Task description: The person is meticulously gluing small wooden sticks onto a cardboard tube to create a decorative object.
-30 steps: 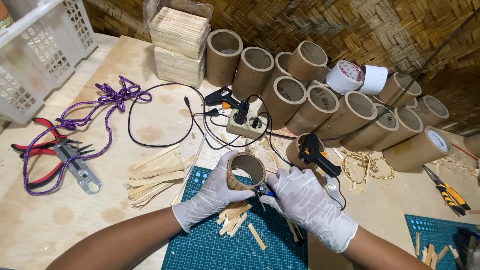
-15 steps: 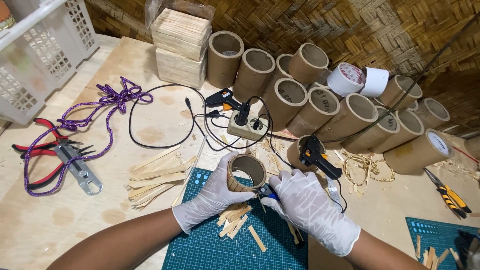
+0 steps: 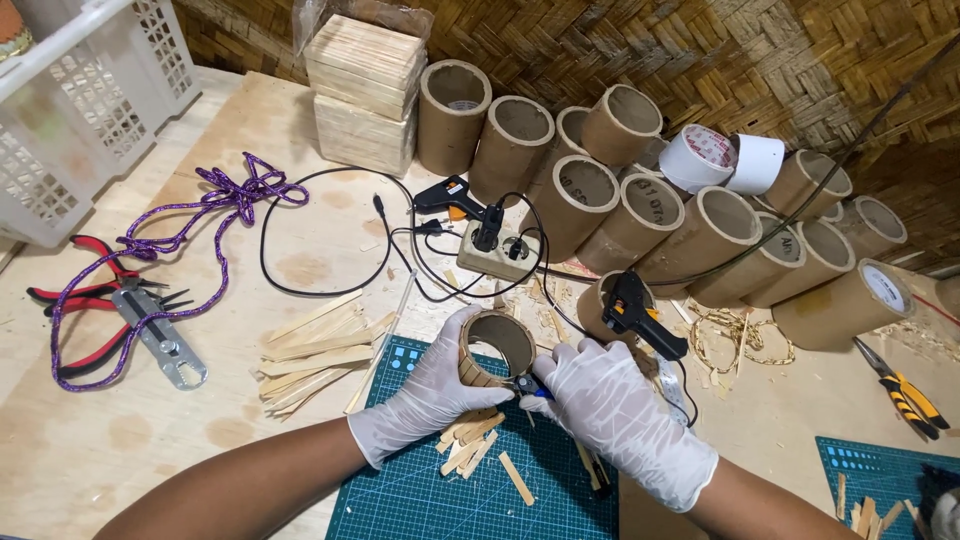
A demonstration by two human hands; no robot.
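My left hand [image 3: 430,400], in a white glove, grips a short cardboard tube [image 3: 497,345] with wooden sticks along its side, held over a green cutting mat [image 3: 420,500]. My right hand [image 3: 615,415], also gloved, is closed around a small blue-tipped tool [image 3: 530,388] whose tip touches the tube's lower right edge. Cut stick pieces [image 3: 475,450] lie on the mat beneath the tube. A black glue gun [image 3: 640,315] rests just right of the tube.
Loose wooden sticks [image 3: 315,355] lie left of the mat. Several cardboard tubes [image 3: 640,215] lie along the back beside stick bundles [image 3: 365,90], a power strip [image 3: 497,250], a second glue gun [image 3: 450,195]. Purple cord [image 3: 215,205], red pliers [image 3: 90,295], white basket [image 3: 80,110] left; yellow pliers [image 3: 905,390] right.
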